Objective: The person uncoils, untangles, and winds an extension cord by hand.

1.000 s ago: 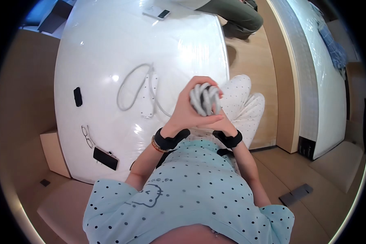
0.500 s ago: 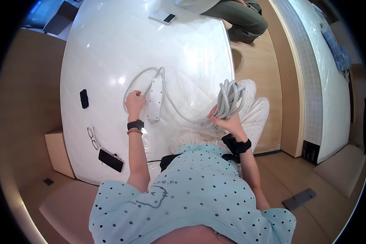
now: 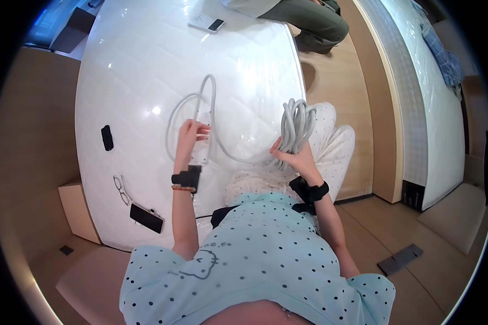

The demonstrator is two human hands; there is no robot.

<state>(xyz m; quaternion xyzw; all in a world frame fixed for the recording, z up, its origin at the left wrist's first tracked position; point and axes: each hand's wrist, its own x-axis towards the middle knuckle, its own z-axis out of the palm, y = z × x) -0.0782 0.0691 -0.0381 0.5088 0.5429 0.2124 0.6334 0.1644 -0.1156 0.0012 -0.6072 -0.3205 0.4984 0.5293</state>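
Note:
My right hand (image 3: 301,158) is closed round the lower end of a thick bundle of coiled grey cable (image 3: 296,123), held above my right leg. From the bundle a single grey cable (image 3: 229,154) runs left across the plastic-covered mattress (image 3: 130,65) and loops up around the white power strip (image 3: 204,153). My left hand (image 3: 192,136) is at the middle of the strip, its bent fingers over the strip and partly hiding it. The grip's underside is hidden.
Glasses (image 3: 121,189) and a dark-screened phone (image 3: 146,218) lie at lower left, with a small black object (image 3: 107,137) above them. A white device (image 3: 206,23) lies near another person's leg (image 3: 309,21). A second mattress (image 3: 417,108) stands right.
My left hand left the coil, moved to the mattress, then shifted from beside the power strip onto it. The coil now hangs in my right hand alone, and the cable loop reaches higher.

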